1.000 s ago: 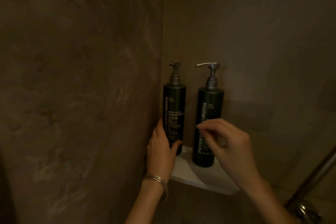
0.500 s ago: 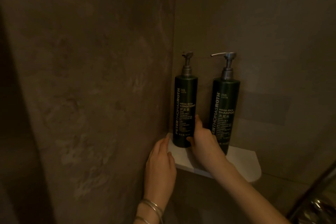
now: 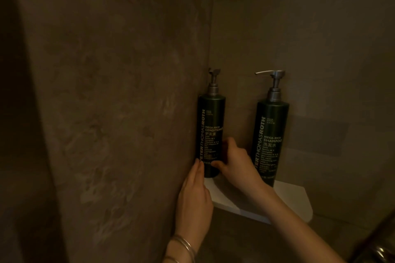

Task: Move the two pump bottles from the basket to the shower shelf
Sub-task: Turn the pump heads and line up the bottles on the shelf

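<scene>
Very dim, warm brown cast. Brightest on white shelf (image 3: 295, 200) and pump tops (faint glint). Left edge sinks to near black. Soft, grainy; small label txt unreadable. Wide-angle bending at edges.

L bottle (image 3: 210, 134): "MEGA-RICH CONDITIONER"; R bottle (image 3: 270, 143): "SHAMPOO", both "PETERTHOMASROTH".

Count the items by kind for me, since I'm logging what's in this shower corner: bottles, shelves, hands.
Dark green pump bottles: 2, conditioner bottle and shampoo bottle
White corner shelf: 1
Hands: 2, left hand and right hand
Total: 5
</scene>
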